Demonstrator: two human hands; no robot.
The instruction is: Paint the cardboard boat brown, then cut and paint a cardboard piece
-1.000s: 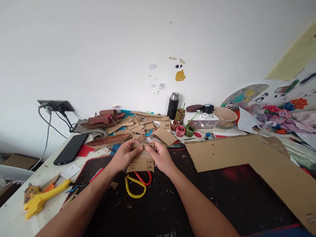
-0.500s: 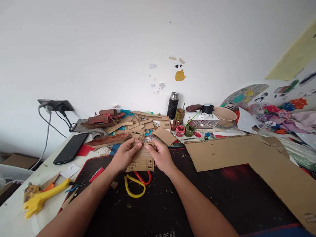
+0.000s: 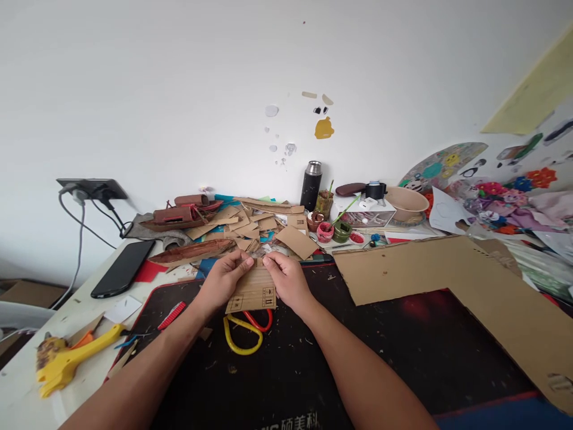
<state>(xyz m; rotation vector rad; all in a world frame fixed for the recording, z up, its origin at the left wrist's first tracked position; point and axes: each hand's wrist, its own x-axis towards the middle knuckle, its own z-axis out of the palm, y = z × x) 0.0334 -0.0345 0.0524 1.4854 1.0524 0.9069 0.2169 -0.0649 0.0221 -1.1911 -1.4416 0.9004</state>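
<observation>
A small piece of corrugated cardboard (image 3: 252,290) with printed shipping symbols is held between both hands at the middle of the view. My left hand (image 3: 224,279) pinches its far left edge, thumb on top. At the far right edge, my right hand (image 3: 286,276) grips it the same way, with the two thumbs close together. Just below the cardboard, on the black mat (image 3: 277,382), lie scissors with one yellow and one red handle (image 3: 244,349); their blades are hidden under the cardboard.
Cardboard scraps (image 3: 248,224) and brown model boats (image 3: 183,215) crowd the back. Paint jars (image 3: 325,232) and a black thermos (image 3: 312,185) stand behind. An L-shaped cardboard sheet (image 3: 403,272) lies right. A yellow glue gun (image 3: 80,361) and a phone (image 3: 123,269) lie left.
The view has tilted slightly, so the scene sits a little higher and further left. Both hands keep their hold on the cardboard piece, with only slight finger movement.
</observation>
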